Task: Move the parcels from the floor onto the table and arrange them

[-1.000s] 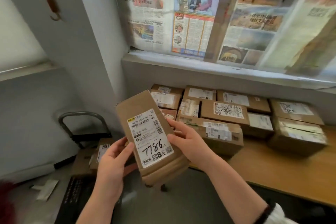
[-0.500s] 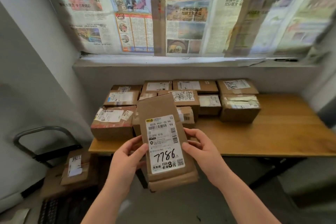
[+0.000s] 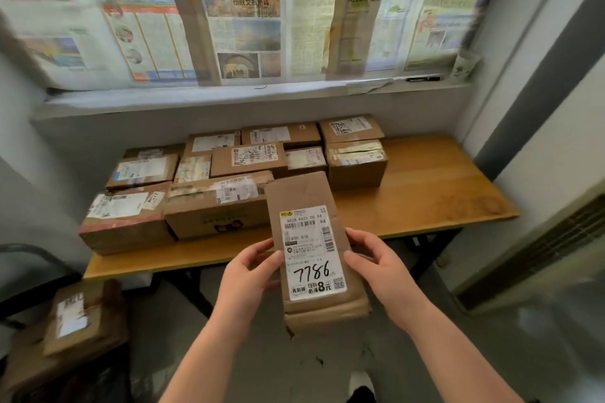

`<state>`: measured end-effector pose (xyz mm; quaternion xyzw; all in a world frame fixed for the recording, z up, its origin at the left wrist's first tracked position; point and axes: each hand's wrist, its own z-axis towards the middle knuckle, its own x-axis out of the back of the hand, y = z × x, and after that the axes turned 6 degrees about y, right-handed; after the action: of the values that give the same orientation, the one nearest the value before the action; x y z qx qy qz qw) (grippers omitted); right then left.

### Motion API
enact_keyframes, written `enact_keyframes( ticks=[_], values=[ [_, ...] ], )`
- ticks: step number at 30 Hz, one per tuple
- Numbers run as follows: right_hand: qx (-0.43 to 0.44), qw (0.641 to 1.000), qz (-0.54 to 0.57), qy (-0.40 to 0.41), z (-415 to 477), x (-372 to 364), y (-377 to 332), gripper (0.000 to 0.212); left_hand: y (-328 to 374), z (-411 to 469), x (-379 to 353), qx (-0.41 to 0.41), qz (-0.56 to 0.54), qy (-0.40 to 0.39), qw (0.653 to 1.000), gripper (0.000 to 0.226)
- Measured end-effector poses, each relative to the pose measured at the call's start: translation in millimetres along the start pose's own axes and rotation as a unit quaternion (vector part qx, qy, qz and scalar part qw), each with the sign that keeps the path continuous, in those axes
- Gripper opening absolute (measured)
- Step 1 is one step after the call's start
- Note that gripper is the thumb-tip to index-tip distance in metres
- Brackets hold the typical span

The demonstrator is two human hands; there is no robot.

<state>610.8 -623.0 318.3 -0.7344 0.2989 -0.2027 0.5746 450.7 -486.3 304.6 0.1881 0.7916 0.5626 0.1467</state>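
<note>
Both hands on one parcel [image 3: 307, 199], a long flat brown carton. It is held in the air above the floor, just in front of the near edge of the surface [image 3: 425, 186]. Its far end overlaps the front row of boxes [image 3: 216, 206] in view; cannot tell whether they touch. Left hand [image 3: 248, 275] grips the left long side, thumb on the top face beside the label [image 3: 312, 255], fingers curled under. Right hand [image 3: 383, 268] grips the right long side, thumb along the top edge, fingers under. Label is white, face up, handwritten 7786. Surface is a wooden top on dark legs. Boxes are packed in rows over its left and rear part, touching one another, most with white labels up. Low at far left, beside the surface, lie the floor parcels [image 3: 78, 317]: brown cartons piled up, top one tilted, label blurred. Dark metal bar [image 3: 32, 252] curves above that pile. Behind the surface runs a sill [image 3: 196, 98], with newspapers [image 3: 242, 16] covering the window above it. Black pen [image 3: 422, 78] lies on the sill toward the right.
</note>
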Motion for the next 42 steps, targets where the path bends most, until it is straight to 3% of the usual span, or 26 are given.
enact_keyframes(
  ticks=[5, 8, 13, 17, 21, 31, 37, 42],
  values=[
    [-0.027, 0.999, -0.037, -0.028, 48, 50, -2, 0.034, -10, 33, -58, 0.024, 0.006, 0.025, 0.999, 0.035],
    [-0.058, 0.988, -0.106, -0.095, 89, 87, -13, 0.04, -20, 51, -103, 0.068, -0.022, 0.059, 0.996, 0.04],
    [-0.071, 0.936, -0.286, -0.195, 163, 141, -36, 0.053, -31, 74, -169, 0.171, -0.112, 0.062, 0.977, 0.058],
    [-0.067, 0.889, -0.374, -0.254, 214, 149, -54, 0.051, -32, 90, -193, 0.232, -0.164, 0.055, 0.957, 0.051],
    [-0.021, 0.848, -0.441, -0.293, 263, 134, -57, 0.051, -28, 113, -202, 0.265, -0.207, 0.079, 0.938, 0.041],
    [0.162, 0.726, -0.594, -0.307, 353, 69, -37, 0.049, -38, 184, -205, 0.321, -0.332, 0.15, 0.874, 0.05],
    [0.231, 0.72, -0.574, -0.314, 376, 59, -21, 0.043, -45, 207, -219, 0.338, -0.324, 0.225, 0.855, 0.037],
    [0.263, 0.728, -0.54, -0.33, 384, 65, -2, 0.036, -53, 210, -221, 0.335, -0.306, 0.267, 0.85, 0.048]
  ],
)
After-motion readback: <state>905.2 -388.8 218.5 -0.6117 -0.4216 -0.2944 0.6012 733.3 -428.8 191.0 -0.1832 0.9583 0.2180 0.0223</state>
